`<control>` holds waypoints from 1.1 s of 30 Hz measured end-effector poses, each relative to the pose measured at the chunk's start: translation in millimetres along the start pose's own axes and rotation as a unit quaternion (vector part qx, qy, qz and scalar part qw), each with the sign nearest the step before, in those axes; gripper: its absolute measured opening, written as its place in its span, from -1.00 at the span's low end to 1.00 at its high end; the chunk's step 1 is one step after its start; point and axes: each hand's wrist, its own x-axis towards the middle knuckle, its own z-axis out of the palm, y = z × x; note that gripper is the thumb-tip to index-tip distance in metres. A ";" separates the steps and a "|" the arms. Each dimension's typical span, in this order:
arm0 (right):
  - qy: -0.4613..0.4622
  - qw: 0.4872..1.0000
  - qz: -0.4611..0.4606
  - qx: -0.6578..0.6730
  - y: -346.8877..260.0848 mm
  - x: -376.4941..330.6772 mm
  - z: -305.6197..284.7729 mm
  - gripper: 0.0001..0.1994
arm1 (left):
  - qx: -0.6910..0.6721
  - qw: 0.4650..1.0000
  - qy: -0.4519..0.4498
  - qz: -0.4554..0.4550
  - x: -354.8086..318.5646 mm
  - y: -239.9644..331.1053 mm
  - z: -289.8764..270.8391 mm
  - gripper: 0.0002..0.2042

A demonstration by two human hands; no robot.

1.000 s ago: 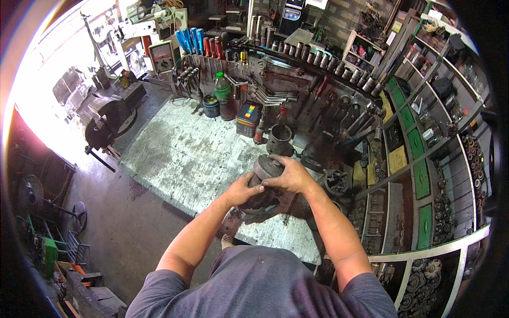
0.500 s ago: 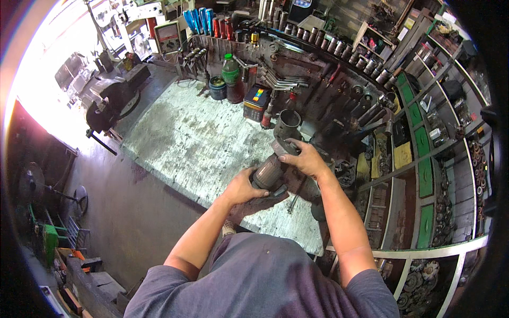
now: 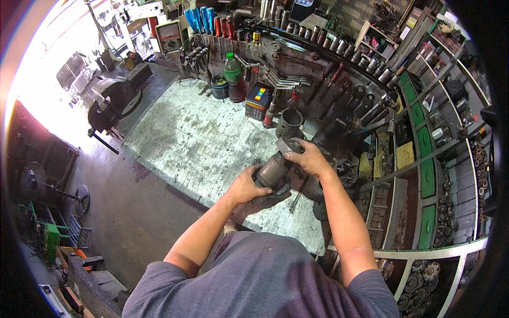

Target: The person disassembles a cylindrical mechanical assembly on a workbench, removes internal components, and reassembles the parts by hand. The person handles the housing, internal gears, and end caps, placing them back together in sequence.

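Note:
A dark motor armature (image 3: 272, 171), a ribbed cylinder with slanted windings near its upper end, is held tilted over the bench between my hands. My left hand (image 3: 248, 186) is closed around its lower, near end, thumb toward the right. At the far end, my right hand (image 3: 312, 159) grips the thick round end (image 3: 287, 144) of the armature, thumb on the near side. Whether that round end is a separate part I cannot tell. Just beyond it an open-topped metal cylinder (image 3: 289, 126) stands upright. The armature's underside is hidden.
The pale, stained workbench (image 3: 185, 127) lies under my hands. Along its back are a green-capped bottle (image 3: 233, 79), a dark box (image 3: 259, 102), wrenches (image 3: 283, 78) and a row of sockets (image 3: 334, 45). Green-fronted shelving (image 3: 426, 172) stands at right, a vise (image 3: 108, 103) at far left.
The whole view has shifted slightly. Both hands keep their hold on the armature, which has barely moved relative to the bench.

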 end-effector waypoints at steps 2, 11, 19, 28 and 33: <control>0.001 1.000 -0.008 0.001 0.2 -0.3 1.0 -0.16 | 0.013 1.000 0.002 0.002 0.8 -2.4 0.8 -0.01; 0.213 0.918 -0.092 0.321 0.9 -2.1 -27.0 -0.25 | 0.019 1.000 -0.001 -0.018 2.3 -8.4 4.5 0.04; 0.148 0.964 0.120 -0.187 36.6 -132.4 47.4 0.13 | 0.008 1.000 -0.008 -0.025 2.1 -7.5 3.8 0.07; 0.064 0.947 0.142 -0.280 79.8 -170.7 106.6 0.11 | -0.016 1.000 -0.021 -0.005 7.6 -35.1 9.1 0.05; 0.146 0.975 0.049 -0.162 76.8 -145.9 97.4 0.06 | -0.010 1.000 -0.018 0.003 5.3 -30.7 7.0 0.07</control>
